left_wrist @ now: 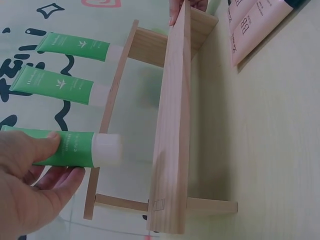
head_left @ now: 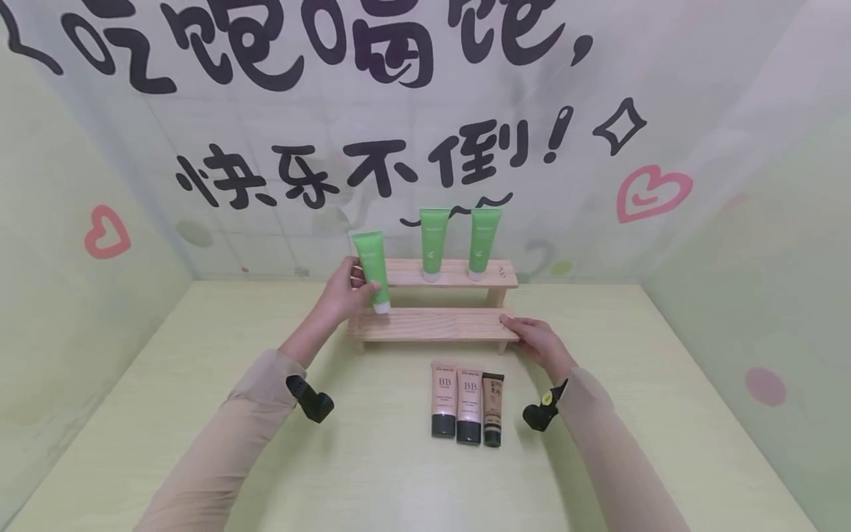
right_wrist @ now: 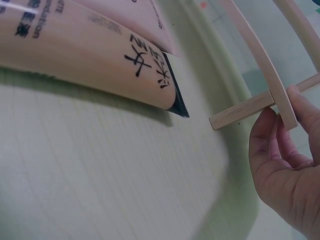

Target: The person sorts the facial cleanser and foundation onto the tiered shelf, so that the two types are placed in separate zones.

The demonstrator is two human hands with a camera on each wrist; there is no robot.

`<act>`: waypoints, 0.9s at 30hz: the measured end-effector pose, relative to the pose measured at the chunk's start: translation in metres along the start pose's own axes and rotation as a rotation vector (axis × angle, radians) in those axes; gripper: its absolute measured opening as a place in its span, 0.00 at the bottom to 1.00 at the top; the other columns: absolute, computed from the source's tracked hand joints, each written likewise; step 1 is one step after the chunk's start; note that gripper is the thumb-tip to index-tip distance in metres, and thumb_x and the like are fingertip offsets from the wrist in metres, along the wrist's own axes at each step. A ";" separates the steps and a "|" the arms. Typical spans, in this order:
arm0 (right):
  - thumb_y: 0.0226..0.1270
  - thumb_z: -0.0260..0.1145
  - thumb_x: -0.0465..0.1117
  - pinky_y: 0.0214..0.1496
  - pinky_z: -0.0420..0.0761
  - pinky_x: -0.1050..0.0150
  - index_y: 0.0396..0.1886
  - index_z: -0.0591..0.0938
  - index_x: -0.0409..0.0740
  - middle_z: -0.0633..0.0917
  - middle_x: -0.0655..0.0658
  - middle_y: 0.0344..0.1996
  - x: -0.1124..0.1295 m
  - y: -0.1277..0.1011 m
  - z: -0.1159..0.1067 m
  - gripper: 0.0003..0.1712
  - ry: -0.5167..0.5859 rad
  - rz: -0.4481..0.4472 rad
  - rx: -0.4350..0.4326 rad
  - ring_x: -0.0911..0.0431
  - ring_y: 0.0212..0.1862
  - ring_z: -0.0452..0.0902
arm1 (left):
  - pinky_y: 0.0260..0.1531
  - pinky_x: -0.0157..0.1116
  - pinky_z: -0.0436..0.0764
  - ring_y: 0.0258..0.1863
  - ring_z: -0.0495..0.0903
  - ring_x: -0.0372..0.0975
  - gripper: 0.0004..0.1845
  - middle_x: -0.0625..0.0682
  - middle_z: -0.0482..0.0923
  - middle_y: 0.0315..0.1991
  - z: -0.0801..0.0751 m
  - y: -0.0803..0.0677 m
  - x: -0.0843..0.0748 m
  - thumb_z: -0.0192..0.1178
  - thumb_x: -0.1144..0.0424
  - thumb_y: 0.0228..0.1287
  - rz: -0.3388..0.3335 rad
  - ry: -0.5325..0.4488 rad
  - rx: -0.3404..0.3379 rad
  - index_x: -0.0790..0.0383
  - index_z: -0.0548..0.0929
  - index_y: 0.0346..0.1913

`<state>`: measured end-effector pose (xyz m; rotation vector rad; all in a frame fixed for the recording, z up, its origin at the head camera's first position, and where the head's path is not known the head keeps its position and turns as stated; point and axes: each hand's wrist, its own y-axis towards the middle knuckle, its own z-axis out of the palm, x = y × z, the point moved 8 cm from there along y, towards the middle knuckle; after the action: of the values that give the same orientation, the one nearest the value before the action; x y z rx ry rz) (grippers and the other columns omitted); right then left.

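We see the green tube (head_left: 371, 267) gripped in the left hand (head_left: 342, 292), thumb on one side and fingers curled under the other, cap end down. Its white cap (head_left: 381, 307) hangs at the left end of the two-step wooden rack (head_left: 432, 325), just above the lower step; whether it touches the wood we cannot tell. In the left wrist view the same tube (left_wrist: 65, 149) lies between thumb (left_wrist: 35, 147) and fingers, its cap close to the edge of the rack (left_wrist: 172, 125).

The right hand (head_left: 537, 341) rests at the right end of the rack's lower step, fingers laid against the wood; the right wrist view shows them loosely bent beside a thin wooden bar (right_wrist: 242, 110) of the rack.

On the upper step two more green tubes (head_left: 433, 242) (head_left: 483, 241) stand upright on their caps, side by side.

In front of the rack, on the pale green table (head_left: 199, 414), lie two pink BB cream tubes (head_left: 444, 399) (head_left: 469, 405) and a slimmer brown tube (head_left: 493, 408), all touching or nearly so, caps toward us.
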<state>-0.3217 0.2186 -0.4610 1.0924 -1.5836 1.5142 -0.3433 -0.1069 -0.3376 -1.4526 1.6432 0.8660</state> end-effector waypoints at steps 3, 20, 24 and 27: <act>0.66 0.56 0.48 0.60 0.74 0.65 0.63 0.61 0.27 0.78 0.45 0.44 0.001 -0.001 0.000 0.35 0.014 -0.005 0.006 0.67 0.38 0.76 | 0.53 0.44 0.76 0.50 0.72 0.52 0.25 0.64 0.69 0.51 -0.003 0.002 -0.003 0.55 0.67 0.61 0.022 0.000 0.000 0.69 0.60 0.59; 0.66 0.57 0.48 0.62 0.72 0.63 0.63 0.61 0.27 0.76 0.42 0.49 0.000 -0.001 -0.001 0.35 0.012 -0.010 0.008 0.67 0.39 0.76 | 0.53 0.46 0.77 0.52 0.73 0.54 0.26 0.63 0.70 0.52 -0.014 0.014 -0.023 0.56 0.68 0.61 0.130 -0.007 -0.045 0.65 0.61 0.60; 0.66 0.57 0.49 0.65 0.69 0.60 0.63 0.61 0.27 0.76 0.42 0.49 0.000 -0.002 -0.001 0.36 0.010 -0.012 0.005 0.67 0.39 0.76 | 0.55 0.46 0.76 0.53 0.73 0.53 0.26 0.63 0.70 0.53 -0.014 0.018 -0.026 0.57 0.67 0.61 0.152 0.003 -0.058 0.64 0.61 0.61; 0.66 0.57 0.49 0.66 0.68 0.59 0.63 0.61 0.27 0.76 0.39 0.52 -0.001 -0.004 -0.001 0.36 0.006 -0.011 0.004 0.66 0.40 0.76 | 0.56 0.45 0.75 0.53 0.73 0.53 0.26 0.63 0.71 0.53 -0.013 0.021 -0.028 0.57 0.67 0.61 0.174 0.008 -0.071 0.65 0.62 0.60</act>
<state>-0.3184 0.2200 -0.4599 1.0961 -1.5694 1.5126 -0.3640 -0.1020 -0.3066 -1.3772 1.7808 1.0257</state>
